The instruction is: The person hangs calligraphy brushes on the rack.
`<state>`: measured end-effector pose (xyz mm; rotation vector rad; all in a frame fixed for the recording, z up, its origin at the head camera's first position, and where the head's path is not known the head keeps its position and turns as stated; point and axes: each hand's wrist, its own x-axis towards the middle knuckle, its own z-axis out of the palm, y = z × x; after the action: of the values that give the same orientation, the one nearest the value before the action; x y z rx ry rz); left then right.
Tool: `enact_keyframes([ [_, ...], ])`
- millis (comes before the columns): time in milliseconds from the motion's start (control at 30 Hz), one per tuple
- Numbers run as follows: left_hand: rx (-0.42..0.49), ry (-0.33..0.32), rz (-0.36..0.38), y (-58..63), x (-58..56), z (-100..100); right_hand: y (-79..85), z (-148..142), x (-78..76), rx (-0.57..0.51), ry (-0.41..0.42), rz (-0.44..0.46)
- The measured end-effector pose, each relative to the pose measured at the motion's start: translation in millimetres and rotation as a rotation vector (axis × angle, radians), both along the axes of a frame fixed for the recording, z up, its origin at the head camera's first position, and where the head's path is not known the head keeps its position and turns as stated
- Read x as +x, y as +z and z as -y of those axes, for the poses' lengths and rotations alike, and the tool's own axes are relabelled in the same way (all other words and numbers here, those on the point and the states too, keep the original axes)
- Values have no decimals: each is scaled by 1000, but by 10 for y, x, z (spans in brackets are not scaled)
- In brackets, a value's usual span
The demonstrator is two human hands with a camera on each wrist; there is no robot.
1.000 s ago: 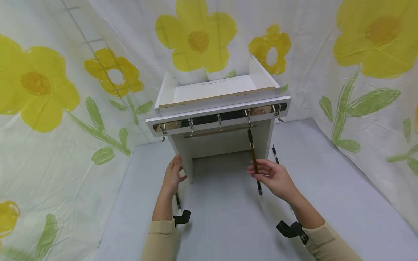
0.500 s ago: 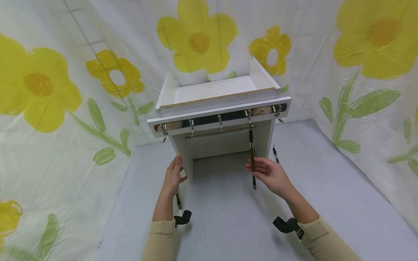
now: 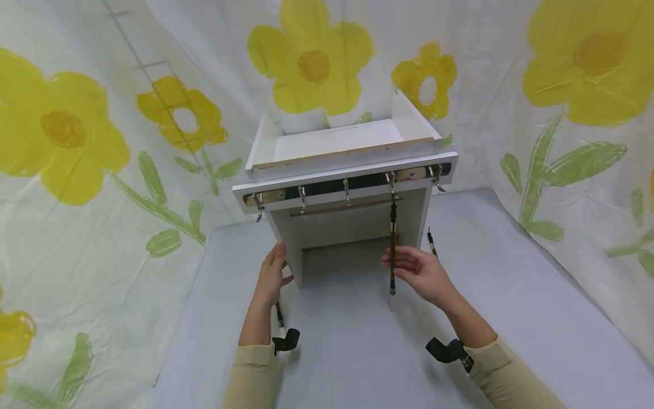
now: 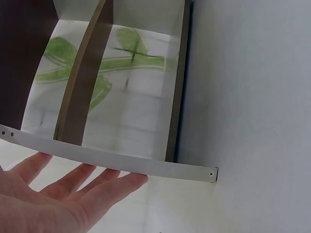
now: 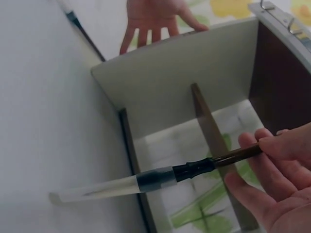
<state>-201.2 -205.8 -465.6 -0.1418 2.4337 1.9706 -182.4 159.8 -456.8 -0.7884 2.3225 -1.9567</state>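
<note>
Below the shelf's edge, left hand spread, right hand pinching brush, room between.

Wrist views look dimmer than the head view.

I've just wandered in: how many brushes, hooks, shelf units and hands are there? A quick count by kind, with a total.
Brushes: 3 (held brush, left brush, right brush)
Hooks: 5
Shelf unit: 1
Hands: 2 (left hand, right hand)
Total: 11
</note>
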Motion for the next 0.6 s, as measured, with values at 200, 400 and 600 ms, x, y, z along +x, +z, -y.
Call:
enact_keyframes([
  [200,4,2,8,-15,-12,9,-15,-11,-15,30,-21,3],
  [400,0,6,4,-32,-26,14,3,-8,-18,27,-21,24],
  [600,-10,5,-6,-27,-21,13,12,1,-24,32,-26,7],
])
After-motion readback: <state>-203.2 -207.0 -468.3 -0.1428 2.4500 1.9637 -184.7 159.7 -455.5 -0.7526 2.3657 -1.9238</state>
